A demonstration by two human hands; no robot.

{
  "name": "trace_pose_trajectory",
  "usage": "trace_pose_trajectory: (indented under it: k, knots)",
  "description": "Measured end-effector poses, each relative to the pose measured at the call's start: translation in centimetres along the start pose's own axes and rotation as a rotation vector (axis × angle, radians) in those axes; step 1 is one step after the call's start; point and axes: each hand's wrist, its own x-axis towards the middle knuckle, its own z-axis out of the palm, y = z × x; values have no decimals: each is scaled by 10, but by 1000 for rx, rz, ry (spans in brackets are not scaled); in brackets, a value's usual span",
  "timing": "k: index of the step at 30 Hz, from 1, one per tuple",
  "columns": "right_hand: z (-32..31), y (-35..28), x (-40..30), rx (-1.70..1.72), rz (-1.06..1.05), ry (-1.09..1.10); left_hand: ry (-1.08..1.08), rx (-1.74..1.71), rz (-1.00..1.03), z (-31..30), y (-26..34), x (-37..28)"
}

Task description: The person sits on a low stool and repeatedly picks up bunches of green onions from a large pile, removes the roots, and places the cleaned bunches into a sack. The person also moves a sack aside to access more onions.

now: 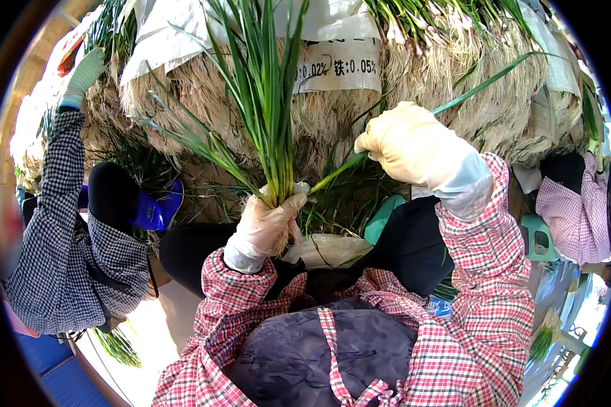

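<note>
My left hand (270, 224), in a pale rubber glove, is closed around the base of a bunch of green garlic plants (272, 117). The long leaves fan upward, and pale roots (285, 236) hang below my fist. My right hand (412, 147), in a cream glove with a grey cuff, pinches a single green leaf (341, 170). That leaf slants from the bunch's base out to the right, and its far part (489, 84) sticks out beyond the hand. The bulbs in my left fist are hidden.
Ahead stands a heap of garlic plants with dense roots (483, 96), partly covered by printed white woven sacks (343, 63). Leaf scraps (336, 213) litter the floor. Co-workers sit at left (66, 224) and right (570, 208). A green plastic stool (537, 236) stands at right.
</note>
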Motion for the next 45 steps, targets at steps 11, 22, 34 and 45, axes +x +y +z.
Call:
trace_pose_trajectory:
  k: [11,22,34,45]
  knots:
    - [56,-38,-36,493,-105,1084,-105,-247,-110,29,8,-15]
    - [126,-60,-18,382,-190,658,-32,-100,-118,29,5,-27]
    - [59,17,-20,264,110,865,-259,-564,363,17,116,-32]
    - [21,26,13,150,433,1135,45,-230,134,78,92,109]
